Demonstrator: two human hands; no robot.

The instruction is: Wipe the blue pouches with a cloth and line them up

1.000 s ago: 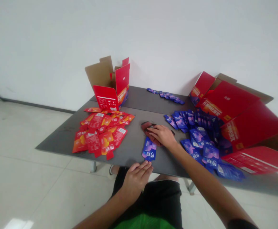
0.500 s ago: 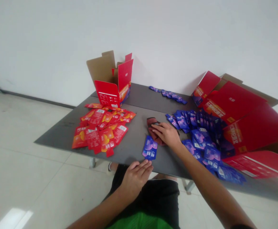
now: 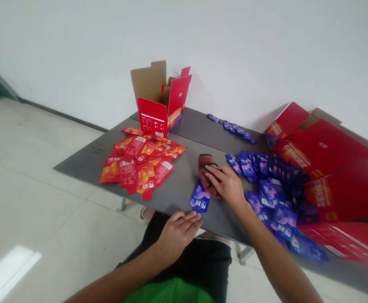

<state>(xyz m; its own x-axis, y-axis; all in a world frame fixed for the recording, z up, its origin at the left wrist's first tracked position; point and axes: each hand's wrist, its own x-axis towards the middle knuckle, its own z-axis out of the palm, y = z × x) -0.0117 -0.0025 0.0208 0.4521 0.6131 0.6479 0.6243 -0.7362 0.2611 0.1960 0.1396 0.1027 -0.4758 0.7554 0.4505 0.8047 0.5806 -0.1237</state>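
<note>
Soft, even light across my feed, white glare on the floor (image 3: 54,198) at lower left, faint shadow on the wall (image 3: 234,54), the right-hand red box (image 3: 323,147) blurred toward the edge.

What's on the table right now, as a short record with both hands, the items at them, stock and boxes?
Left hand: fingertips at the near end of a single blue packet
Right hand: fingers on a reddish-brown cloth; firmness of grip unclear
Left stock: red-orange packets, loosely spread
Right stock: blue packets, piled
Back: row of blue packets
Boxes: left red box, upright, flaps open; right red box, flaps open, partly out of frame
</note>
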